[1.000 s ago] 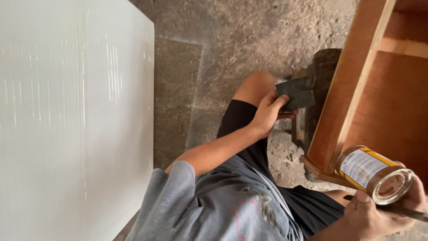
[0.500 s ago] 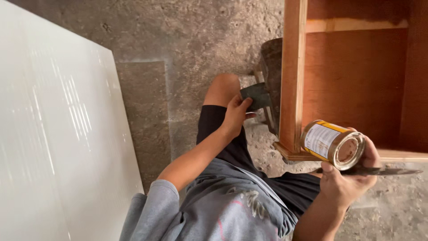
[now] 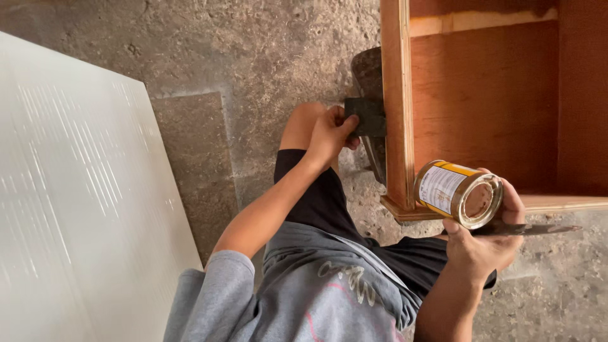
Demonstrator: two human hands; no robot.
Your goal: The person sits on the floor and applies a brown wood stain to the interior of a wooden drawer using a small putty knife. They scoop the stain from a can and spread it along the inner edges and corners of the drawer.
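My left hand (image 3: 329, 133) rests by my bent knee and grips a small dark flat pad (image 3: 365, 117), held against the front edge of a brown wooden cabinet frame (image 3: 398, 95). Lower right, my right hand (image 3: 484, 244) holds an open yellow-and-white metal can (image 3: 457, 192), tipped on its side with its mouth facing the camera. The same hand also pins a thin flat metal blade (image 3: 538, 229) that sticks out to the right. The can hovers just in front of the frame's lower corner.
A large white glossy panel (image 3: 69, 209) lies on the rough concrete floor (image 3: 240, 57) at the left. The cabinet's reddish plywood inside (image 3: 487, 95) fills the upper right. A dark rounded object (image 3: 367, 73) sits behind the frame's edge.
The view has swung, so the cabinet now stands upright in frame. The can has come closer to the frame's lower corner. My left hand keeps the pad at the frame's edge.
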